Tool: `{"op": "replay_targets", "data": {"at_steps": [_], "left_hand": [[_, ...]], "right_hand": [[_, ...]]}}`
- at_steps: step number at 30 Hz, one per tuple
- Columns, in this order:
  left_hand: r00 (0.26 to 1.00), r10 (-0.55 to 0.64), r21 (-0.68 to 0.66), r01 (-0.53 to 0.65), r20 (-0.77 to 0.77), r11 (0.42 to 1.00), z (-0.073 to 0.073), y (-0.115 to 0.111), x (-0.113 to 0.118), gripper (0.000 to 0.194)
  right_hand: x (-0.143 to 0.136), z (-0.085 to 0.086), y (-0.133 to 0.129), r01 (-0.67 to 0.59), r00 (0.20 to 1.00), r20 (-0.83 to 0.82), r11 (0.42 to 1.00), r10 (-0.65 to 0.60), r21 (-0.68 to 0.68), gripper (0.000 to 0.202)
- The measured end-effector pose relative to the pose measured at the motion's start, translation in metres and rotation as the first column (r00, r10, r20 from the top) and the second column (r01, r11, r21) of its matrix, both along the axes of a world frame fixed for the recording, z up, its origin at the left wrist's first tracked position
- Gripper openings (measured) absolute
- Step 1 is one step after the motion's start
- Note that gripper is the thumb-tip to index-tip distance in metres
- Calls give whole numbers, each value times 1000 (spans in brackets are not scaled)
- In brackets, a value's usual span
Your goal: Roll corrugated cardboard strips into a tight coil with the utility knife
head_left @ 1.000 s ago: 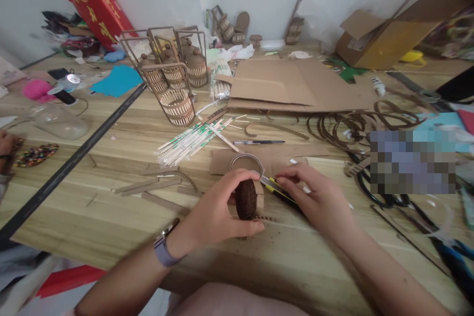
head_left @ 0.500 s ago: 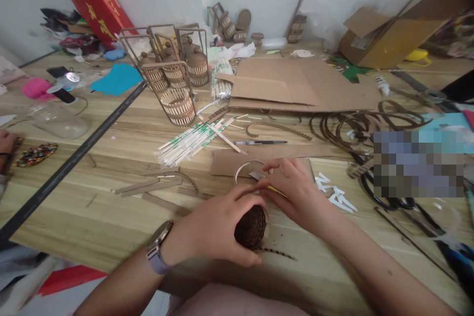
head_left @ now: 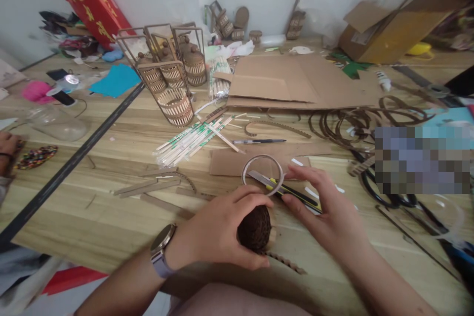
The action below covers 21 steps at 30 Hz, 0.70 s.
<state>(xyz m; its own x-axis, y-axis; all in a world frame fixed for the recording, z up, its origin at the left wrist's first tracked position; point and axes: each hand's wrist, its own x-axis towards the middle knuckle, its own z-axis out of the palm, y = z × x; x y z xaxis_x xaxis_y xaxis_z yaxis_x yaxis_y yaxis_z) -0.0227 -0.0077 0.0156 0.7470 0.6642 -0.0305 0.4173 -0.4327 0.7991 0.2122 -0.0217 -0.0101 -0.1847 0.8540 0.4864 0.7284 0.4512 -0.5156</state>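
My left hand [head_left: 218, 224], with a watch on its wrist, curls around a small dark brown round piece [head_left: 255, 229] whose ridged surface faces up. A corrugated strip [head_left: 285, 261] trails from that piece to the right. My right hand [head_left: 326, 202] is beside it, thumb and fingers apart and holding nothing. Near its fingertips lie a yellow and black utility knife [head_left: 299, 196] and a pale ring of tape [head_left: 245, 170], which rests partly over the blade.
Wrapped sticks [head_left: 188, 140], a pen [head_left: 259, 141] and cardboard sheets [head_left: 274, 79] lie beyond my hands. Small tiered baskets [head_left: 176, 103] stand back left. Coiled brown strips [head_left: 333, 128] and black scissors [head_left: 381, 192] are at right. Another person's hand [head_left: 8, 148] shows at the left edge.
My right hand has moved right, away from my left hand, and its fingers have spread. The knife and the whole tape ring are now uncovered. The dark piece has shifted slightly right with my left hand.
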Motion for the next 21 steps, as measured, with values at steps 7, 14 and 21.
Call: {"op": "replay_targets", "data": {"at_steps": [7, 14, 21], "left_hand": [[1000, -13, -5, 13, -20, 1000, -2, 0, -1, 74], [998, 53, -5, -53, -29, 999, -2, -1, 1, 76], [975, 220, 11, -220, -4, 975, 1, 0, 3, 71]], "right_hand": [[-1, 3, 3, 74, 996, -52, 994, -78, -75, 27], [-3, 5, 1, 76, 991, -105, 997, -78, -24, 4], [-4, 2, -1, -58, 994, -94, 997, 62, 51, 13]]}}
